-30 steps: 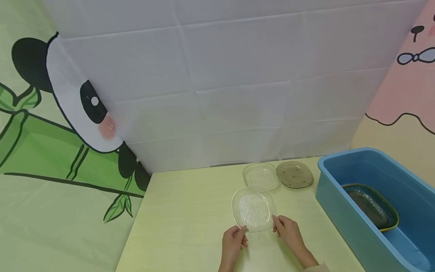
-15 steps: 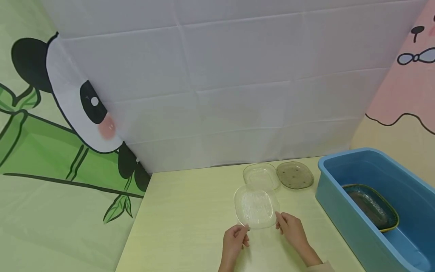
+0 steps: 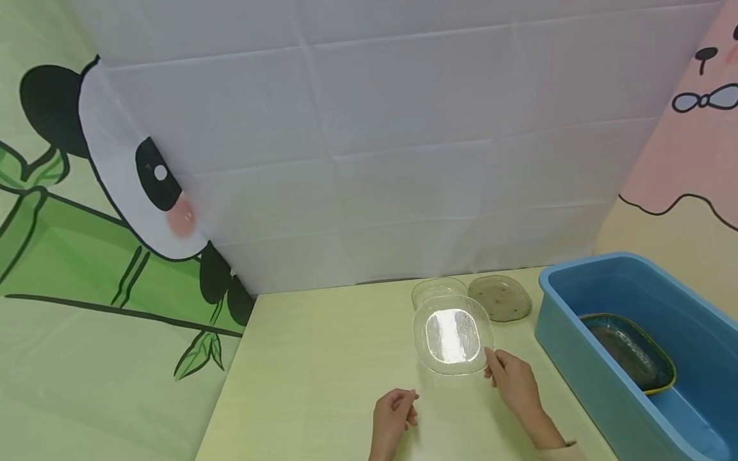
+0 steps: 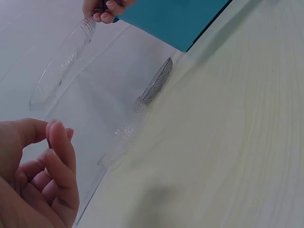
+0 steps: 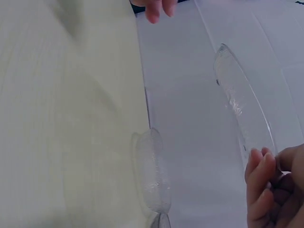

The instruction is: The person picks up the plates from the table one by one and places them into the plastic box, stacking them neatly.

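My right hand (image 3: 515, 383) pinches the near right edge of a clear, rounded-square plate (image 3: 452, 336), held above the table. In the right wrist view the thumb and fingers meet at the rim of that clear plate (image 5: 242, 104), which is seen nearly edge-on. My left hand (image 3: 392, 417) is apart from the plate, to its lower left. Its fingers are loosely curled with nothing between them, as the left wrist view of the left hand (image 4: 45, 168) confirms. Behind lies a second clear plate (image 3: 436, 286), partly overlapped by the held one. Touching or nearly touching it is a smoky grey-brown plate (image 3: 500, 298).
A deep blue bin (image 3: 582, 349) stands at the right of the pale yellow table (image 3: 311, 371). Inside it a dark green dish (image 3: 628, 352) with a yellowish rim leans tilted. A white cloth wall (image 3: 346, 160) rises at the table's back edge, with printed cloth at both sides.
My left hand has let go of the clear plate and drawn slightly back. The right hand has carried the plate up and to the right, over part of the second clear plate.
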A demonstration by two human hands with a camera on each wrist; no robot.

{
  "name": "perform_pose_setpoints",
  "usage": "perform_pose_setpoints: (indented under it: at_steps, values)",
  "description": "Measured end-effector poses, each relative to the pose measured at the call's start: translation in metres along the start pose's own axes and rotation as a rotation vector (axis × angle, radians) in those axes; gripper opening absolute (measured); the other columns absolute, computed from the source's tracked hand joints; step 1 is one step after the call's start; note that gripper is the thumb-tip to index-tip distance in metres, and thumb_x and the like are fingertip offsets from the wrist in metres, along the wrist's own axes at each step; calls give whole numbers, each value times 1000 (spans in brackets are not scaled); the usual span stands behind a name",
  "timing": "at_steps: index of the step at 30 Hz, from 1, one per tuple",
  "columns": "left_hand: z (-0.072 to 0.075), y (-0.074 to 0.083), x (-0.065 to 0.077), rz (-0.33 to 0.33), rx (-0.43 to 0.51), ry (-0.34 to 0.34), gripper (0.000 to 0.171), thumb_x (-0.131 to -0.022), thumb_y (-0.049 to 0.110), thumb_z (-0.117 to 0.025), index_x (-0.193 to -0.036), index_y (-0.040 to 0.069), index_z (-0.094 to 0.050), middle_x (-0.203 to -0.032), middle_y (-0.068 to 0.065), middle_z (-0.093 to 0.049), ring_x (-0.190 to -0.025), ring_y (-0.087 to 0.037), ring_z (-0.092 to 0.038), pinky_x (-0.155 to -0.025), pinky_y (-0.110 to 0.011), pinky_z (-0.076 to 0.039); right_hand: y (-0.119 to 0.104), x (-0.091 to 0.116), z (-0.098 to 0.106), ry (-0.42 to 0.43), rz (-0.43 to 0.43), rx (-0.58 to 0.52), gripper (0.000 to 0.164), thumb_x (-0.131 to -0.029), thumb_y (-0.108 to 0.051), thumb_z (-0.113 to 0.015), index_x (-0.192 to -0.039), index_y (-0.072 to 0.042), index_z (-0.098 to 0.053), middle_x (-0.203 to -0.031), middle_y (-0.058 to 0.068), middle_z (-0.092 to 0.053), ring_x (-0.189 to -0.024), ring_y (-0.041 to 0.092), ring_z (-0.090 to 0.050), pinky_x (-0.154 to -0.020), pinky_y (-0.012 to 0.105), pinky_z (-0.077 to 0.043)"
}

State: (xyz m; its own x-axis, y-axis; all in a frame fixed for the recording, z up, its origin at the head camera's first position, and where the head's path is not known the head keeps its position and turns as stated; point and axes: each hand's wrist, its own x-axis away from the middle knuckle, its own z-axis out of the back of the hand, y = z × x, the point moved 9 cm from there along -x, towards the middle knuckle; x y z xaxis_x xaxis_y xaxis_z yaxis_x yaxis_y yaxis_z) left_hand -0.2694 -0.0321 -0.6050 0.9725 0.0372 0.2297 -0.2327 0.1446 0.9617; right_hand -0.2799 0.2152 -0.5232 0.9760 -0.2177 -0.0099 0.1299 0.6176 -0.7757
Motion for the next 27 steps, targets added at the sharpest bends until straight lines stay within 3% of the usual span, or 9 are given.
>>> perform_pose_setpoints:
  at_steps: [12,27]
  values:
    - [10,-10,0,-3,-8,7,23,-88,21,-59,-87,0,-67,-55,7,-55,-44,-4,-51,-43,-16,-39,-36,-6,58,13,118,120,42,-100,-33,-36,-71,-8,-56,-59,1,-53,-49,10,-44,-45,25,-33]
    - [0,-13,0,20,-21,-3,24,-89,23,-59,-88,0,-67,-56,7,-55,-45,-4,-52,-44,-17,-40,-79,-34,120,75,198,186,52,-100,-34,-29,-66,-8,-58,-54,3,-53,-49,16,-44,-47,30,-32]
